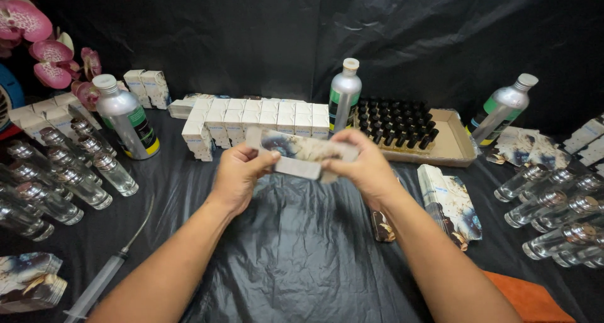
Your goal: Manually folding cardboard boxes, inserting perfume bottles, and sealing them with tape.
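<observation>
Both hands hold one flat printed carton, white with a dark blue and brown pattern, above the black plastic sheet. My left hand pinches its left end and my right hand grips its right end. Behind the carton stands a block of assembled white boxes. A stack of flat cartons of the same print lies just right of my right forearm.
Clear glass bottles with silver caps lie in rows at left and right. Three silver aluminium bottles stand at the back. A cardboard tray holds black-capped vials. A syringe lies front left. Pink orchid flowers hang top left.
</observation>
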